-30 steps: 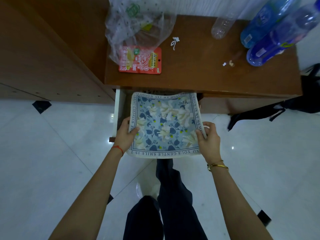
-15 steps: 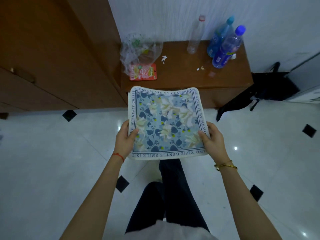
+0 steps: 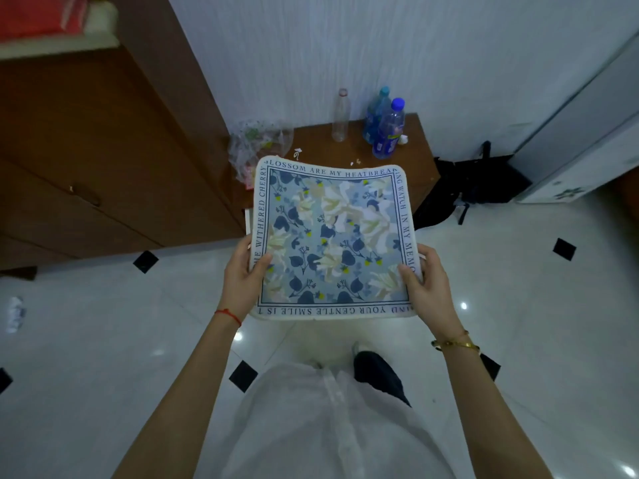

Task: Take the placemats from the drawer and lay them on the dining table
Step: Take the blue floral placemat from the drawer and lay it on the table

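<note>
- I'm standing in a home, in the corner of a lived-in room.
- Under my feet is a glossy white tiled floor [image 3: 103,357] with small black diamond insets.
- At my 10 o'clock runs a dark wooden cabinet [image 3: 103,174] with a drawer handle.
- At 12 o'clock a low wooden tabletop [image 3: 420,160] carries plastic drink bottles [image 3: 387,133] and a crumpled plastic bag [image 3: 257,140].
- At 2 o'clock a black bag [image 3: 484,183] slumps on the floor beside a white appliance [image 3: 587,160].

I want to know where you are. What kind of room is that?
Probably a room in a home. There is a low wooden cabinet against the wall with drink bottles on it, a shiny white tiled floor, and a flowery placemat held by both hands.
</note>
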{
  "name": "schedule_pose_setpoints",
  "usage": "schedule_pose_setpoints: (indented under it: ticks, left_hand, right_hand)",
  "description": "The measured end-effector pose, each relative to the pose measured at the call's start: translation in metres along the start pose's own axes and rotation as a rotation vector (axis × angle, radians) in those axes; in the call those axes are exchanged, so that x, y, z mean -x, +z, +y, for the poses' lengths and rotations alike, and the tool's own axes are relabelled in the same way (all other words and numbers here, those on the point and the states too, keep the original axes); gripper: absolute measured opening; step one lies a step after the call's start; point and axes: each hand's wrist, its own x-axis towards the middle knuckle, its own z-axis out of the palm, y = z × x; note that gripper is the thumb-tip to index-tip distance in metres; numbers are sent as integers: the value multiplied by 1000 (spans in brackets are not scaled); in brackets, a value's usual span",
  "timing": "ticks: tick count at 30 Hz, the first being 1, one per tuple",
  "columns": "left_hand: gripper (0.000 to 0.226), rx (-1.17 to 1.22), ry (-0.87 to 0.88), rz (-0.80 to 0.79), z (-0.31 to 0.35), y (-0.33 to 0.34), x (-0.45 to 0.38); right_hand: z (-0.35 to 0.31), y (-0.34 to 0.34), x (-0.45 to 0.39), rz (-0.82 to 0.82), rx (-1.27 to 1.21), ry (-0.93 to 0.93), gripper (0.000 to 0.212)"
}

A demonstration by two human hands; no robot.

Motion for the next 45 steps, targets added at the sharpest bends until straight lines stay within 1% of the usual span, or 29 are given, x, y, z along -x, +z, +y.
schedule_pose_setpoints:
  ticks: [3, 6, 9, 15, 21, 23, 27, 32, 36, 40, 45]
  left_hand:
    - [36, -14, 11, 57, 14, 7, 15]
    - [37, 7, 12, 170, 23, 18, 38]
    - [37, 46, 0, 284, 32, 33, 67]
    - [36, 80, -54, 609, 32, 76, 154]
    - [34, 144, -148, 956, 24, 118, 267]
    - [33, 151, -191, 1066, 25, 130, 305]
    - [33, 180, -242, 1339, 29, 154, 378]
    - [29, 146, -291, 1599, 36, 179, 458]
    - [30, 132, -375, 1795, 30, 198, 514]
    - [31, 120, -426, 1969, 21, 207, 564]
    - [31, 164, -419, 2161, 16, 194, 626]
  right_hand:
    - [-7, -15, -1, -44, -5, -47, 28]
    - [-10, -31, -13, -120, -1, -104, 29]
    - [-13, -47, -28, -229, 28, -171, 31]
    - [-24, -67, -43, -550, 67, -290, 32]
    - [-32, -51, -23, -897, 115, -362, 35]
    - [-38, -39, -5, -1020, 135, -394, 35]
    - [-41, -9, 37, -1231, 177, -459, 37]
    - [-43, 32, 107, -1510, 216, -543, 35]
    - [-35, 68, 169, -1713, 249, -567, 35]
    - [-29, 102, 241, -1885, 259, -619, 35]
    - [-25, 137, 338, -2049, 276, -644, 34]
